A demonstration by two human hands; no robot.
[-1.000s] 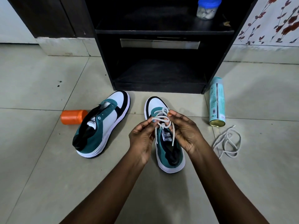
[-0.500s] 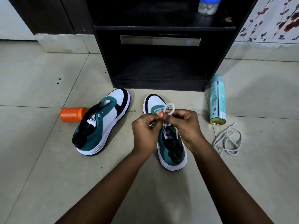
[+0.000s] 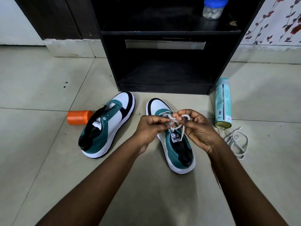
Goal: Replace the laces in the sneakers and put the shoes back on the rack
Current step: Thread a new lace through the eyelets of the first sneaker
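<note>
Pinching the white lace [image 3: 179, 117] over the right sneaker [image 3: 175, 144], both of your hands are clamped on it: your left hand [image 3: 150, 128] grips one strand with curled fingers, and your right hand [image 3: 197, 128] holds a loop between thumb and fingers. The lace runs down into the sneaker's eyelets, with one end hanging over the tongue. That sneaker stands on the tiled floor [image 3: 40, 160], toe toward the black rack [image 3: 166, 46], just in front of its lower shelf. The left sneaker [image 3: 106, 124] lies beside it, angled, its eyelets bare of lace. A second lace [image 3: 236, 142] lies in a loose tangle on the floor to your right, near a teal spray can [image 3: 223, 103] lying on its side. An orange bottle [image 3: 79, 117] lies touching the left sneaker's far side. A blue-lidded jar [image 3: 212, 8] sits on the rack's upper shelf.
</note>
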